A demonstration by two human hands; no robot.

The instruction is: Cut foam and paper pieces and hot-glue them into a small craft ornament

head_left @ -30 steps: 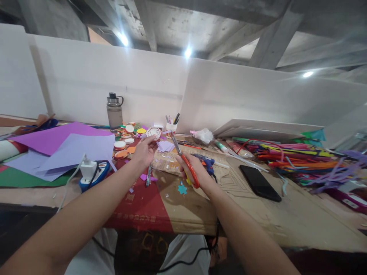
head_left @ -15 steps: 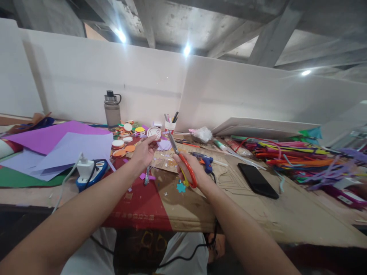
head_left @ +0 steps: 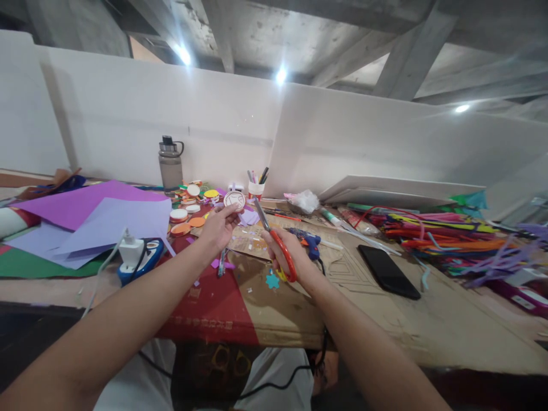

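Note:
Pinched in the fingers of my left hand (head_left: 220,227) is a round white disc (head_left: 234,200) with dark reddish lines on its face. My right hand (head_left: 291,255) is wrapped round the red and yellow handles of a pair of scissors (head_left: 282,251), whose blades point up and away, a little right of the disc. Under the right hand lies a small teal paper flower (head_left: 272,279) on the cardboard. A blue glue gun (head_left: 311,244) rests just beyond that hand. Light purple paper pieces (head_left: 249,217) lie behind the disc.
Round coloured discs (head_left: 182,221) cluster on the left, before a water bottle (head_left: 170,165). Purple sheets (head_left: 115,220) and a blue power strip (head_left: 141,262) lie further left. A pen cup (head_left: 256,189) stands at the back. A phone (head_left: 387,271) and colourful strips (head_left: 445,234) are on the right.
The disc and the scissors stay in my hands and have barely moved. The whole view has shifted slightly, with things appearing a little further right.

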